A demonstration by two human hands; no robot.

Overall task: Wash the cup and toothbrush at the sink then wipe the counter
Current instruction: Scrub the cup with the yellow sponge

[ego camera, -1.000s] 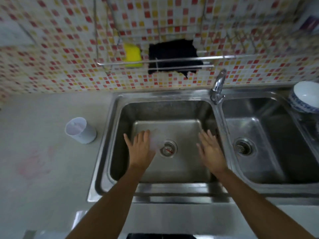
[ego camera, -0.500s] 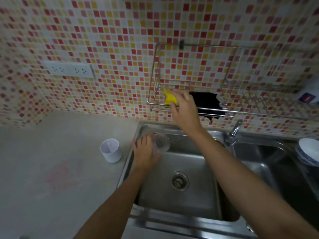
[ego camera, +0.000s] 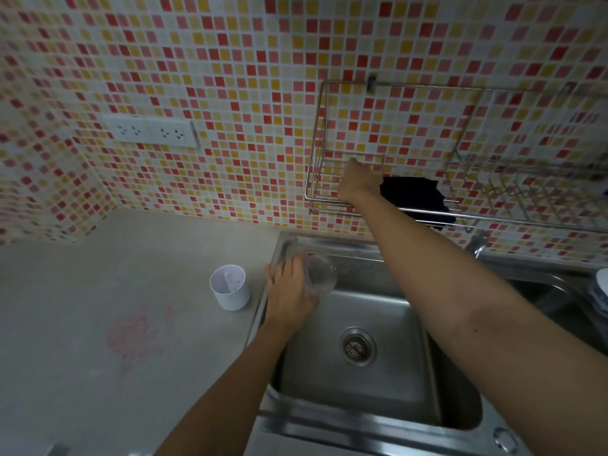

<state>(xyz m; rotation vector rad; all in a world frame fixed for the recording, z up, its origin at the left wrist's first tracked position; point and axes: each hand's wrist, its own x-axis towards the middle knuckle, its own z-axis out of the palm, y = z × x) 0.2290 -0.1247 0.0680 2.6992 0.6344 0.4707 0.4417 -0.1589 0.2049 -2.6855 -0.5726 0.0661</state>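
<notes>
Dim light. Red, orange and cream mosaic tile wall (ego camera: 230, 93) ahead of me, white double power socket (ego camera: 153, 131) up left of my left hand. Chrome wire wall rack (ego camera: 411, 159) around my right hand. Grey matte countertop (ego camera: 98, 357) left of my left hand.

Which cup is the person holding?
The clear cup, gripped in the left hand over the sink. The white cup stands alone on the counter.
</notes>
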